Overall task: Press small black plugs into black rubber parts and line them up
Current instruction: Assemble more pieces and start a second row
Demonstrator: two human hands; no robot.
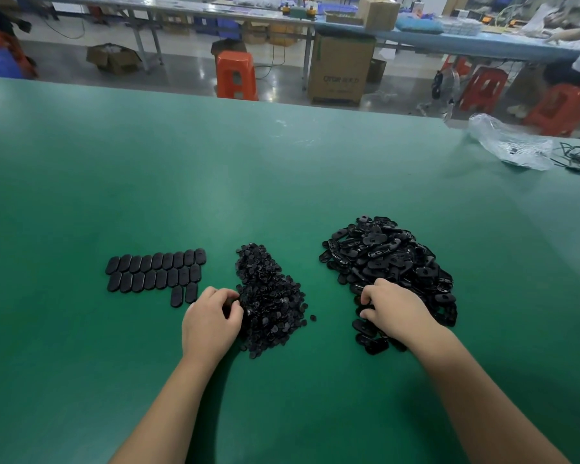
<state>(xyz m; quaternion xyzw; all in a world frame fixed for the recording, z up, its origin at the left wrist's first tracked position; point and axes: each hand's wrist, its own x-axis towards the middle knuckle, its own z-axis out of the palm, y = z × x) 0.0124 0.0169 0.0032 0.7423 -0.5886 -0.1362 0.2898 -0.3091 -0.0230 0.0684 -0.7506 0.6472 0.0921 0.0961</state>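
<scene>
Hands of the person are both low on the green table (282, 169), each one at a heap of black pieces. The left hand (211, 318) lies at the left edge of the pile of small black plugs (270, 296); its fingers are curled and their tips reach into the plugs, but I cannot tell if they already pinch one. The right hand (394, 308) rests on the near side of the bigger pile of black rubber parts (392, 262), with the fingers bent down into the parts; if it holds one or only touches them is hidden by the fingers themselves.

Just beyond the left hand and a little to its left, the finished parts (156, 271) lie flat in rows, side by side and touching: two long rows, and two more pieces that start a third row nearest to the left hand. One single plug (313, 317) lies apart on the table, between the two hands.

Far beyond the right hand, near the far edge of the table, a crumpled clear plastic bag (511, 145) lies beside some thin black cables (575, 157). Behind the table stand orange stools (236, 75) and a big cardboard box (340, 68) on the floor.
</scene>
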